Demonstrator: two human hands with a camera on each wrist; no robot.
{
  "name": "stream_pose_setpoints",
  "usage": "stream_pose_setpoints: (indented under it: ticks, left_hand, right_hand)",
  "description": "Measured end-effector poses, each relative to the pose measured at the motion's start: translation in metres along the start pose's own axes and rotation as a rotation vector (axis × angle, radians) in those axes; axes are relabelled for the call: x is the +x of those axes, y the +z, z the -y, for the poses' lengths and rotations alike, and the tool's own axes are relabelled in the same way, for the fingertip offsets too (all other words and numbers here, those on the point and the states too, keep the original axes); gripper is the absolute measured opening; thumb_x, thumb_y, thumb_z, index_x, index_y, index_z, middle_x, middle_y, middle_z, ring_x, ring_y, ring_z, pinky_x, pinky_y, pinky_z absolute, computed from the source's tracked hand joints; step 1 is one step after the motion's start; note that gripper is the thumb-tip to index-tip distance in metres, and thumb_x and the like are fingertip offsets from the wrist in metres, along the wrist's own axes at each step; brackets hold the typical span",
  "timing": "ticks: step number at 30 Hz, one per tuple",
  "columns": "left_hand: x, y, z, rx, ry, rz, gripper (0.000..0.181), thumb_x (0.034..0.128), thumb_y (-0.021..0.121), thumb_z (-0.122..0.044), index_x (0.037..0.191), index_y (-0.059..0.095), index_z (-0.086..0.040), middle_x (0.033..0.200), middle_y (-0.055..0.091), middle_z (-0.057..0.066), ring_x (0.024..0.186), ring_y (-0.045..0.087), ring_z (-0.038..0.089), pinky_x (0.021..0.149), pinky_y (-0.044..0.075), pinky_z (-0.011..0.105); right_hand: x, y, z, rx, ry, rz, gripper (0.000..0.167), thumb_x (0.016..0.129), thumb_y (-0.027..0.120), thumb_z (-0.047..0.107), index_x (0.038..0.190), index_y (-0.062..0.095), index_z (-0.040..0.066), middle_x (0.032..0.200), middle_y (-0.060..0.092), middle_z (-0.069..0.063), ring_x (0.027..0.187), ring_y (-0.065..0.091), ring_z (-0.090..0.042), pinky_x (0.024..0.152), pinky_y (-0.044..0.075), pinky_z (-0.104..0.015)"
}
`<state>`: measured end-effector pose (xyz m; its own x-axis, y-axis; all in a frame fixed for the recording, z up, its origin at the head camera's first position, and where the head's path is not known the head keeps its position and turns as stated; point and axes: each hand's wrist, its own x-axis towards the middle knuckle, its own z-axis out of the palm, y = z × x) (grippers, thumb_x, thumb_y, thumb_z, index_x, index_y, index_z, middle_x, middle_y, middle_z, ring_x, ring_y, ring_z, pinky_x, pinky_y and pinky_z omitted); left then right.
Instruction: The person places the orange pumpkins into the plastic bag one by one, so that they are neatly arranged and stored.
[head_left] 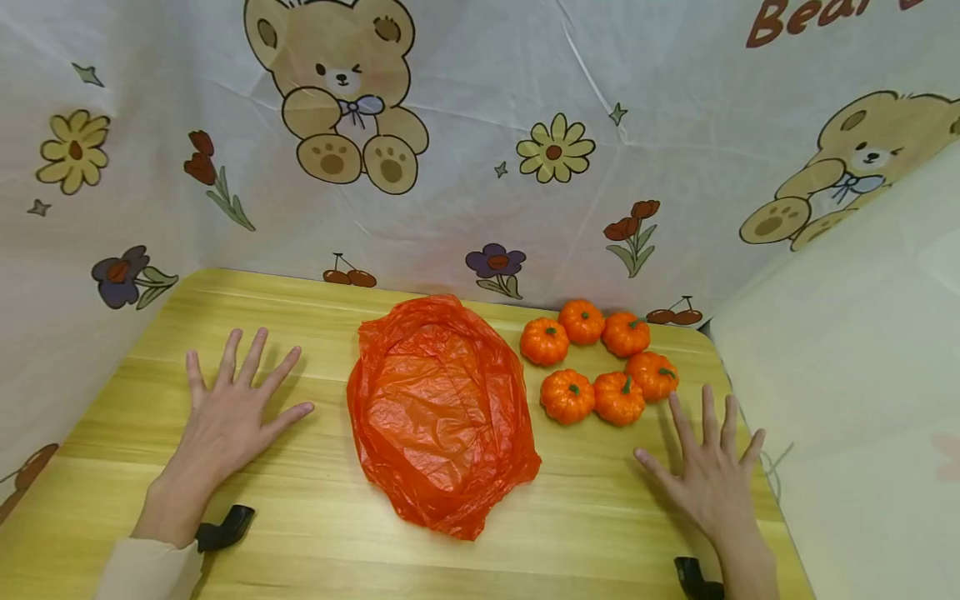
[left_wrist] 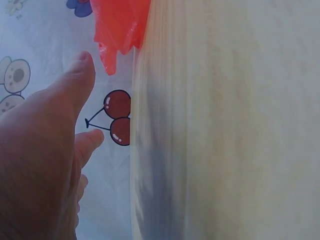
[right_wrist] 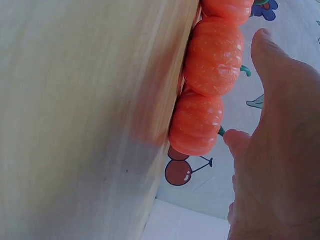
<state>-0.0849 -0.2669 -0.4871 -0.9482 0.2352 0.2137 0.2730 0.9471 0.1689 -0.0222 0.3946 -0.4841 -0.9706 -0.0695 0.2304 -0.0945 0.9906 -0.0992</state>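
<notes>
– Where does the red plastic bag (head_left: pixel 438 408) lie?

– On the pale wooden table (head_left: pixel 600 517), between my left hand (head_left: pixel 228 421) and my right hand (head_left: pixel 708 479). Its film is thin and crinkled, deep red where the rim bunches, lighter orange across the wrinkled middle, with a ragged point at the near right edge.

– And the pumpkins (head_left: pixel 567 398)?

– Six small ones form a rough ring to the right of the bag, level with its far half. Each is bright orange, ribbed and shiny, topped by a green stem; the right wrist view shows fine pale flecks on the skins.

– Your hands?

– Both spread, backs up. My left is well to the left of the bag, thumb pointing its way. My right is well to its right, a fingertip at the nearest pumpkin; whether they touch, I cannot tell.

– Beyond the bag?

– A white cloth (head_left: pixel 465 217) printed with bears, flowers and cherries.
</notes>
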Motion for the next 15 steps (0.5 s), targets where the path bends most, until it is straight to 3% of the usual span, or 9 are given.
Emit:
stream_pose_setpoints:
  ticks: [8, 15]
  left_hand:
    - [0.0009, 0.0008, -0.0021, -0.012, -0.004, -0.002, 0.086, 0.0946, 0.060, -0.070, 0.166, 0.033, -0.031, 0.178, 0.005, 0.013, 0.164, -0.011, 0.038, 0.116, -0.022, 0.075]
    - [0.0038, -0.0008, -0.0005, -0.096, 0.001, -0.029, 0.083, 0.0970, 0.062, -0.065, 0.167, 0.031, -0.032, 0.177, 0.012, 0.017, 0.163, 0.001, 0.042, 0.117, -0.019, 0.077]
  right_hand:
    - [-0.0010, -0.0016, -0.0002, 0.010, 0.004, -0.005, 0.100, 0.091, 0.061, 0.074, 0.169, 0.021, 0.027, 0.178, -0.007, -0.012, 0.161, -0.007, -0.050, 0.108, -0.009, -0.090]
    - [-0.0012, 0.0009, 0.0014, 0.065, 0.038, -0.015, 0.096, 0.094, 0.063, 0.068, 0.170, 0.021, 0.026, 0.178, -0.007, -0.012, 0.162, -0.010, -0.047, 0.108, -0.011, -0.089]
